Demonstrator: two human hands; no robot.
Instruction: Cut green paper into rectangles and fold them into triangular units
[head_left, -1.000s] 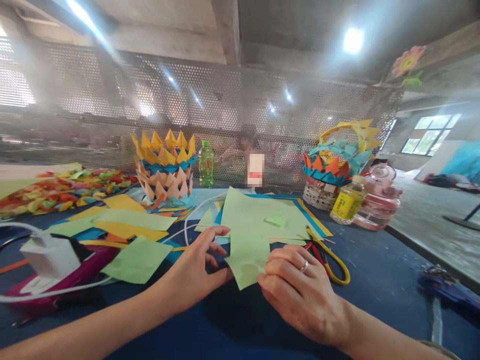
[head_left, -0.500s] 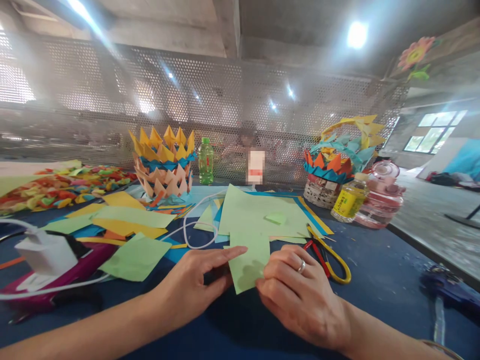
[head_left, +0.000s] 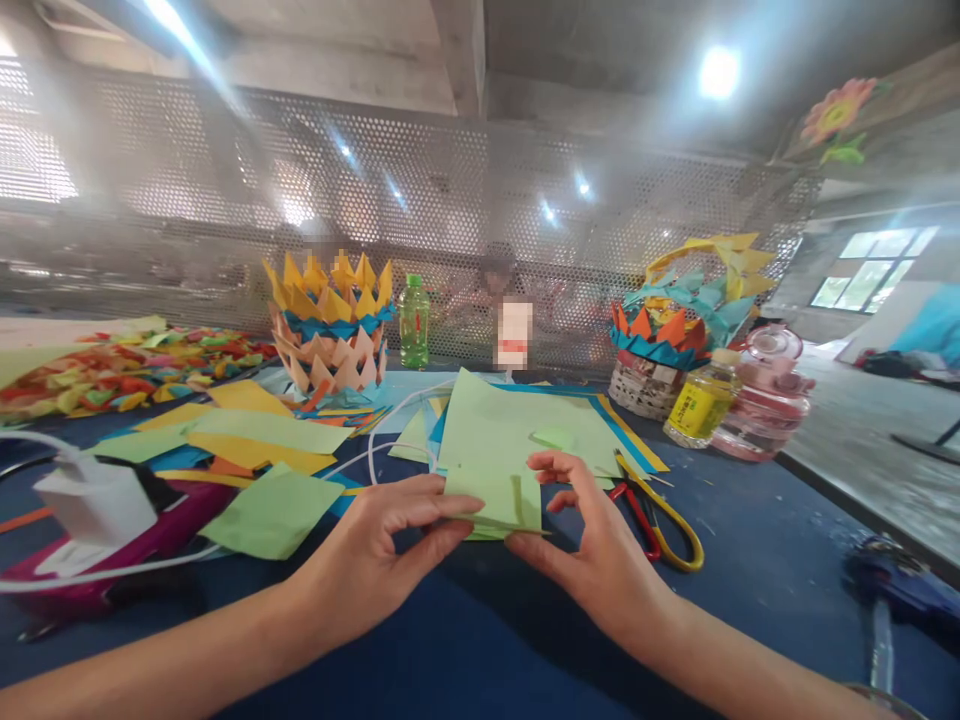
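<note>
A light green sheet of paper (head_left: 495, 498) is folded over, with its lower edge toward me. My left hand (head_left: 409, 530) pinches it at the left between thumb and fingers. At the right side, my right hand (head_left: 592, 530) is open, its fingers spread and curved above the paper. Its thumb tip touches the lower right corner. Behind the folded piece lies a stack of larger green sheets (head_left: 517, 420), with blue and yellow sheets showing under it. A small green scrap (head_left: 553, 438) rests on the stack. Scissors with red and yellow handles (head_left: 664, 525) lie just right of my right hand.
Loose paper strips (head_left: 262, 430) and a purple power strip (head_left: 180, 510) with a white charger (head_left: 94, 505) are at left. Folded-paper baskets (head_left: 330, 340) (head_left: 656, 365), a green bottle (head_left: 414, 325), a yellow-labelled bottle (head_left: 701, 405), a pink bottle (head_left: 765, 415) and a glue gun (head_left: 892, 580) stand around.
The green paper's lower part has been folded up, so it reaches less far toward me. My right hand has loosened its grip and spread its fingers; my left still pinches the paper.
</note>
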